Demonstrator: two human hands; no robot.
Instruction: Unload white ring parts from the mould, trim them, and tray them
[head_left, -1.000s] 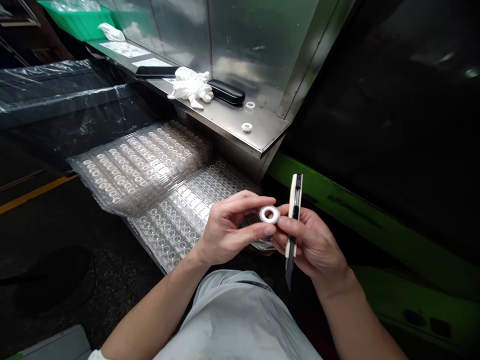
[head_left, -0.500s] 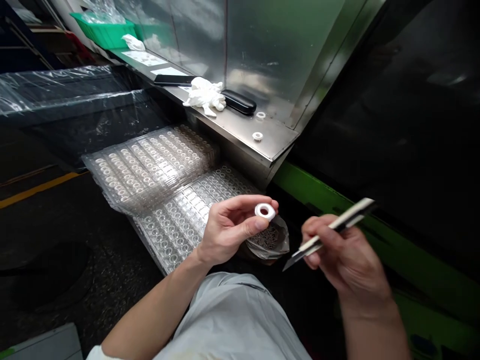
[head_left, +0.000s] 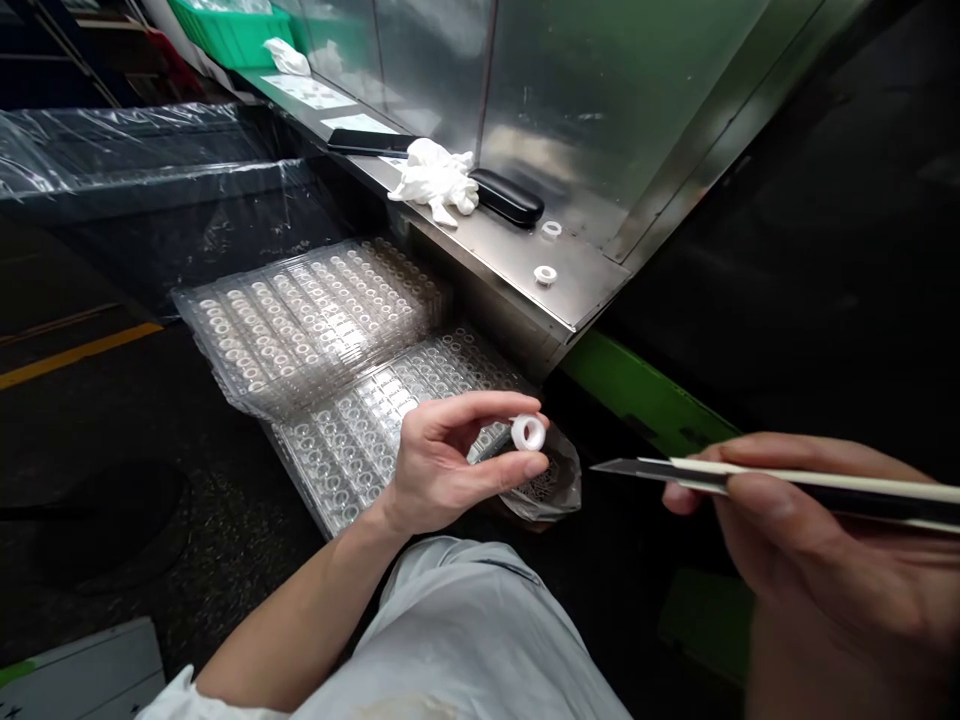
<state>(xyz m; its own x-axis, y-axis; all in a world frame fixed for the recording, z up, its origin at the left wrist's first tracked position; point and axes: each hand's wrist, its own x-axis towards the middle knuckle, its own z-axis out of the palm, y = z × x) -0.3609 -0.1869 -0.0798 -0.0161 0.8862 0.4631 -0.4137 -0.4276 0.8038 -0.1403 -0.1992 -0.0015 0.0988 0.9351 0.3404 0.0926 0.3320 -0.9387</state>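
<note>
Between the thumb and fingertips of my left hand (head_left: 442, 455) is a small white plastic ring (head_left: 528, 433), its hole turned toward me. My right hand (head_left: 832, 540) grips a utility knife (head_left: 787, 482) with a pale and black handle. The knife's blade points left at the ring but stays apart from it. Below and behind my left hand lies a clear plastic tray (head_left: 352, 430) with rows of round pockets. A bag (head_left: 551, 490) of small scraps sits under the ring, partly hidden by the hand.
A stack of clear trays (head_left: 322, 310) filled with rings stands beyond. On the metal ledge (head_left: 517, 255) lie two white rings (head_left: 545, 275), a black case (head_left: 506, 197), white gloves (head_left: 435, 180) and papers. A green bin (head_left: 232, 35) is at the far end; a green machine beam (head_left: 645, 390) runs right.
My right hand has moved right and closer to the camera, and the knife has swung nearly level. My left hand has turned the ring slightly. The view has shifted a little.
</note>
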